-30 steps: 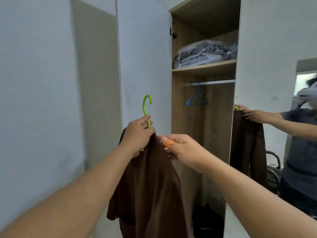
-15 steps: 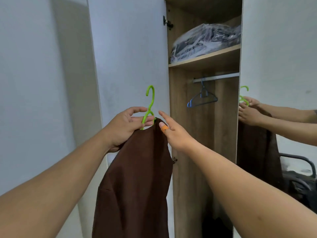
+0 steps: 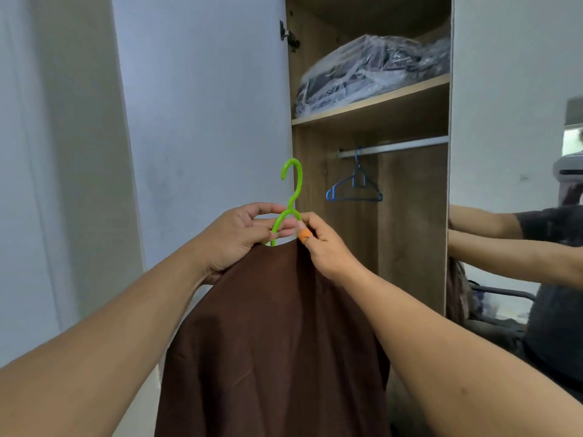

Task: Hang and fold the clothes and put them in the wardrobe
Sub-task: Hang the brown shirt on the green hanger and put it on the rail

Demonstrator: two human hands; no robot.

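While gripped, green hanger (image 3: 291, 197) hook-up, upright.

A bright green hanger (image 3: 291, 197) looks like smooth, slightly glossy plastic. The brown garment (image 3: 274, 342) on it is matt woven cloth, soft with faint creases. The wardrobe (image 3: 410, 216) interior shows matt wood-grain board, and its open door (image 3: 205, 105) is a flat, pale, matt panel. A rail (image 3: 394, 148) inside looks like brushed silver metal. From it hangs a thin blue hanger (image 3: 355, 187), material unclear. On the shelf (image 3: 372, 104), dark cloth lies in crinkled, glossy clear plastic wrap (image 3: 372, 70).
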